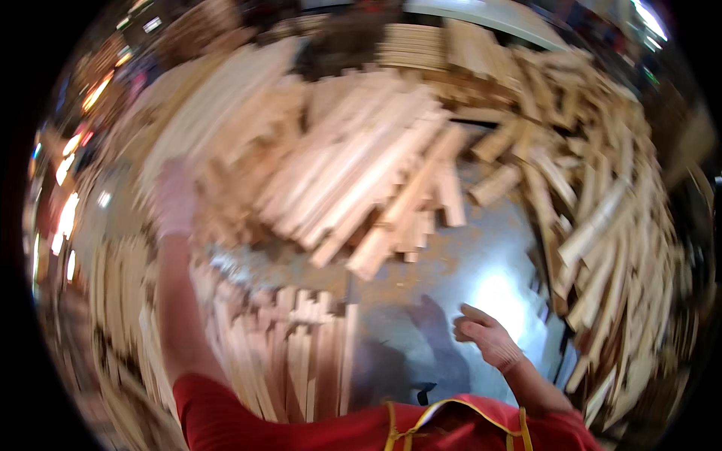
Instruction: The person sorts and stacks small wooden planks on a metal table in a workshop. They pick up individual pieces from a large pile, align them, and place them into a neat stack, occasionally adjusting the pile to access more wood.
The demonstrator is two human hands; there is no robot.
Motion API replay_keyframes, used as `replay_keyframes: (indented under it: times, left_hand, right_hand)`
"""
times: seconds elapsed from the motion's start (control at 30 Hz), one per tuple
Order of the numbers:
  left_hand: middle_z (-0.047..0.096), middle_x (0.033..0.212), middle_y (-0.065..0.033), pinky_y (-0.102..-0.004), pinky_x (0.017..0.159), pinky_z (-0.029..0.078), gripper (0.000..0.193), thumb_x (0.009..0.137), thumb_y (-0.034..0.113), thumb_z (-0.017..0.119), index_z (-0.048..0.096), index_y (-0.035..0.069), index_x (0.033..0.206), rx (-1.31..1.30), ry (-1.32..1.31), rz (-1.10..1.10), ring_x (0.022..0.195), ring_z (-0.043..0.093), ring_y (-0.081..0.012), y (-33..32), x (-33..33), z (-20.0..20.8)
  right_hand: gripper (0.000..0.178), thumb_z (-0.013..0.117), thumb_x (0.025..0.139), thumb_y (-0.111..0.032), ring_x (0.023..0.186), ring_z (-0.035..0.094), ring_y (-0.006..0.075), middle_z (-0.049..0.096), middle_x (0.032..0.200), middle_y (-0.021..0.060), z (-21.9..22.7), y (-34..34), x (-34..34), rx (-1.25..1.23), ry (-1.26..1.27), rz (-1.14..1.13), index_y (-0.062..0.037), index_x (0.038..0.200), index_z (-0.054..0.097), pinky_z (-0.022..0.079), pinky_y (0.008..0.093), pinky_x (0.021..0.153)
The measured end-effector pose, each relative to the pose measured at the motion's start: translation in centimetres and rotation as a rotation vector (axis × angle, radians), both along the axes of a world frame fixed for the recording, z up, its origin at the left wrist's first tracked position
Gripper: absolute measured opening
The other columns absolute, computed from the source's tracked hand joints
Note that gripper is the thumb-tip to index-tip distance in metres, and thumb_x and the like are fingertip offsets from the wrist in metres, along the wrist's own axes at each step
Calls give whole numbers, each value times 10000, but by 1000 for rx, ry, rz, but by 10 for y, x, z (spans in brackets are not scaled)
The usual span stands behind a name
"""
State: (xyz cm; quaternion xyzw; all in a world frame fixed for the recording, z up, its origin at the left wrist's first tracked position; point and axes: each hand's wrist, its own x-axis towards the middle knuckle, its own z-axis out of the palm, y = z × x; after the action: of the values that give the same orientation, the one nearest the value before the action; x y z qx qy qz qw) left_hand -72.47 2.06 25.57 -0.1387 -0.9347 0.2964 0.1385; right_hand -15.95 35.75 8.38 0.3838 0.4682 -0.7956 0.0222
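Note:
My left arm is stretched out to the far left, where my left hand (174,201), in a pale glove, is at the near edge of a stack of long wooden strips (226,94). Motion blur hides its fingers, so whether it grips a strip is unclear. My right hand (487,338) hovers over the metal tabletop (391,331) with its fingers curled in and nothing visible in them. In front of me, a slanting pile of pale wooden strips (361,165) lies across the table, some ends jutting toward me.
Upright wooden strips (301,361) stand packed along the near left side. On the right is a large heap of rough, uneven wood pieces (602,218). Neatly stacked boards (410,46) sit at the back. Sawdust is scattered on the tabletop.

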Motion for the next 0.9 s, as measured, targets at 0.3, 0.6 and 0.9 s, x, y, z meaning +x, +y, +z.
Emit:
replay_keyframes:
  times: [0.3,0.6,0.9]
  left_hand:
    - [397,1660,-129,-451,1268,293,629,1052,345,551,402,110,1616,312,160,-399,1497,411,-319,23,115,-65]
    - [482,1562,-168,-496,1200,330,735,855,259,755,513,95,1529,323,-722,-487,1433,440,-361,112,419,-109]
    - [549,1477,-232,-476,1171,401,705,885,339,768,544,38,1481,694,-1143,-757,1381,507,-400,212,605,-150]
  right_hand:
    - [799,747,937,-366,1285,614,273,624,1440,185,-26,64,69,666,-88,-175,10,1569,433,492,397,1077]
    - [782,799,841,-387,1275,591,375,621,1357,212,35,305,219,1440,-1102,-435,-46,1471,485,496,466,1056]
    - [902,775,804,-226,1338,562,372,577,1416,308,-6,180,240,971,-156,-648,88,1552,381,415,397,1169]
